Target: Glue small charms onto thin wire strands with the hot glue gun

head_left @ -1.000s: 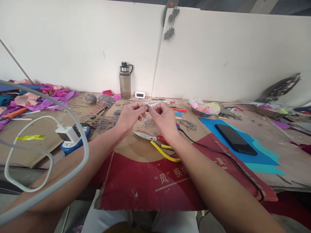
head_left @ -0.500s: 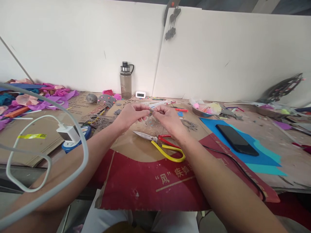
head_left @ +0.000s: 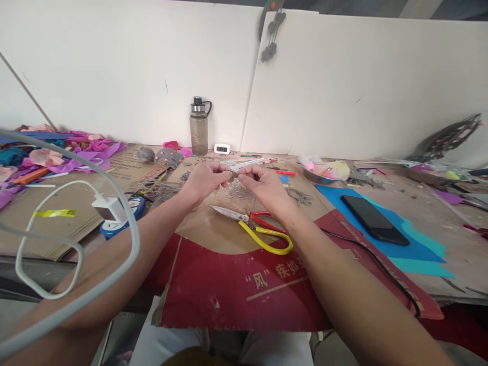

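My left hand [head_left: 208,182] and my right hand [head_left: 264,184] meet over the cardboard, fingertips pinched close together. Between them is a small grey piece [head_left: 234,174], too small to make out its kind; the fingers of both hands close on it. Beneath my right wrist lie scissors [head_left: 267,239] with one yellow and one red handle, their blades pointing left. Small scraps [head_left: 238,192] are scattered under the hands. A coil of grey cord [head_left: 299,196] rests to the right of my right hand, and a tangle of grey cord [head_left: 154,189] lies left of my left hand.
A water bottle [head_left: 199,127] and a small white clock [head_left: 221,148] stand at the back. To the right are a black phone [head_left: 374,219] on blue sheets and a metal bowl [head_left: 320,176]. A white cable [head_left: 131,218] loops across the left foreground near a charger [head_left: 109,209].
Both hands stay nearly in place, with the fingers shifting slightly around the small grey piece. The whole view has moved a little.
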Available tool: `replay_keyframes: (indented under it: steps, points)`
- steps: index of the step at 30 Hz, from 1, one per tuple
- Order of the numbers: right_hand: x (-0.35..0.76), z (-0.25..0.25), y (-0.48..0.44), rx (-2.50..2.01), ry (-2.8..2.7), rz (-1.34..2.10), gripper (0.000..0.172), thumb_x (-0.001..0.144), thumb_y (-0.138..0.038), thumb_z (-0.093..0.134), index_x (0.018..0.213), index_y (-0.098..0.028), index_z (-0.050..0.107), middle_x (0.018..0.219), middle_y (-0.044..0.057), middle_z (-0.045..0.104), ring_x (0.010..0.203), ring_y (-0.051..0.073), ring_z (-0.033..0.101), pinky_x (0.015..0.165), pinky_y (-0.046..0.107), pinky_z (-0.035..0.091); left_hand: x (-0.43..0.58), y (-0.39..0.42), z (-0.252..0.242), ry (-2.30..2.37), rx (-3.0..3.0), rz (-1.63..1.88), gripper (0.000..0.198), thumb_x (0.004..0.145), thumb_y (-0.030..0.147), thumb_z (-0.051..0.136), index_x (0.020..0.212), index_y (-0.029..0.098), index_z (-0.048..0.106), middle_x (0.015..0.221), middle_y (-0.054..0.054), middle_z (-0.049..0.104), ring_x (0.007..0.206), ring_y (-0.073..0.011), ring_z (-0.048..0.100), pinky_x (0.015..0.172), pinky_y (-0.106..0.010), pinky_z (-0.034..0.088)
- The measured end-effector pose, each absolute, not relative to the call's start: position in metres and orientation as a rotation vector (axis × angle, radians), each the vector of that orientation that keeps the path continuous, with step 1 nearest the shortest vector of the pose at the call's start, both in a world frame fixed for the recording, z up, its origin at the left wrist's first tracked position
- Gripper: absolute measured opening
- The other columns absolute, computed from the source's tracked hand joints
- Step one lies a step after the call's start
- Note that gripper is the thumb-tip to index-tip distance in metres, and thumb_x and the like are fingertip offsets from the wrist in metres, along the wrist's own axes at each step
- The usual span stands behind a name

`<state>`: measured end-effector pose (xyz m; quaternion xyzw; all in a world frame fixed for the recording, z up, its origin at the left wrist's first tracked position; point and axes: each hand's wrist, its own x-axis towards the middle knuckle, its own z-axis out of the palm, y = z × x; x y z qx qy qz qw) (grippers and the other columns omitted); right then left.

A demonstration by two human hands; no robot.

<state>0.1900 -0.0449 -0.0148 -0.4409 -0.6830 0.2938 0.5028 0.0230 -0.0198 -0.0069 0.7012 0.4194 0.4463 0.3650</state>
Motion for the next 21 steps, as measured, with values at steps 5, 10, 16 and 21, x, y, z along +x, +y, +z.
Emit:
replay_keyframes:
  steps: [5, 10, 16, 21]
  points:
    - [0.186, -0.015, -0.045, -1.103, -1.604, 0.687, 0.018, 0.072, -0.033, 0.058, 0.076, -0.016, 0.062, 0.06, -0.004, 0.045, 0.056, 0.009, 0.036, 0.055, 0.024, 0.029, 0.025, -0.022, -0.008, 1.068, 1.804, 1.167, 0.011, 0.069, 0.023, 0.06, 0.066, 0.015, 0.065, 0.056, 0.001, 0.058, 0.052, -0.0084, 0.049, 0.052, -0.021, 0.037]
    - [0.184, -0.014, -0.047, -1.181, -1.577, 0.638, 0.012, 0.069, -0.028, 0.055, 0.07, -0.016, 0.059, 0.058, -0.005, 0.045, 0.054, 0.009, 0.036, 0.053, 0.023, 0.027, 0.031, -0.027, -0.01, 0.99, 1.77, 1.194, 0.009, 0.07, 0.023, 0.06, 0.068, 0.015, 0.064, 0.058, 0.002, 0.057, 0.056, -0.008, 0.05, 0.057, -0.021, 0.039]
    - [0.189, -0.013, -0.046, -1.248, -1.709, 0.521, 0.005, 0.066, -0.021, 0.052, 0.065, -0.017, 0.056, 0.058, -0.004, 0.048, 0.054, 0.009, 0.039, 0.054, 0.023, 0.03, 0.025, -0.024, -0.009, 1.022, 1.824, 1.006, 0.014, 0.07, 0.025, 0.061, 0.075, 0.016, 0.069, 0.063, 0.0, 0.06, 0.057, -0.0093, 0.051, 0.057, -0.022, 0.04]
    - [0.194, -0.013, -0.045, -1.309, -1.845, 0.314, 0.005, 0.066, -0.018, 0.054, 0.067, -0.018, 0.059, 0.063, -0.002, 0.054, 0.059, 0.011, 0.043, 0.06, 0.025, 0.034, 0.021, -0.023, -0.006, 1.085, 2.005, 1.019, 0.019, 0.067, 0.026, 0.063, 0.082, 0.016, 0.071, 0.074, -0.002, 0.067, 0.067, -0.0119, 0.057, 0.061, -0.023, 0.042]
